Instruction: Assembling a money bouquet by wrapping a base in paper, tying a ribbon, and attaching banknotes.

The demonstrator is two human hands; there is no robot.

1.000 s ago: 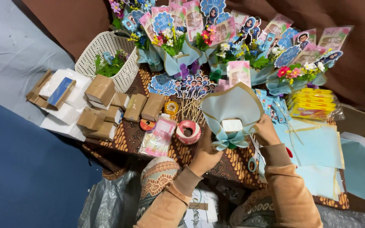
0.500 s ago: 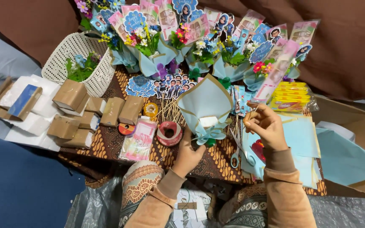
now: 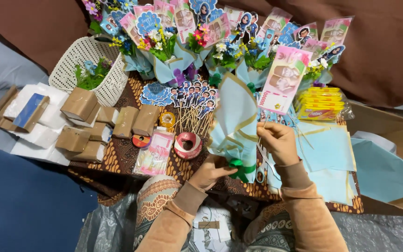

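Observation:
My left hand [image 3: 211, 171] grips the base of a light blue paper bouquet wrap [image 3: 233, 122] with gold edging, just beside its green ribbon bow [image 3: 239, 167]. My right hand [image 3: 277, 141] pinches a thin stick that carries a pink banknote [image 3: 284, 79] in a clear sleeve, held up beside the wrap's right edge. A pair of scissors [image 3: 259, 169] lies on the patterned cloth between my wrists.
Finished bouquets [image 3: 164, 42] line the back. A white basket [image 3: 81, 60], brown wrapped blocks [image 3: 127, 121], stick toppers [image 3: 193, 100], a pink tape roll [image 3: 187, 144], yellow packets [image 3: 322, 100], blue paper sheets [image 3: 334, 161] and a cardboard box [image 3: 388, 135] crowd the table.
My right hand has lifted a pink banknote on a stick up beside the wrap. The left hand has kept its grip at the wrap's base.

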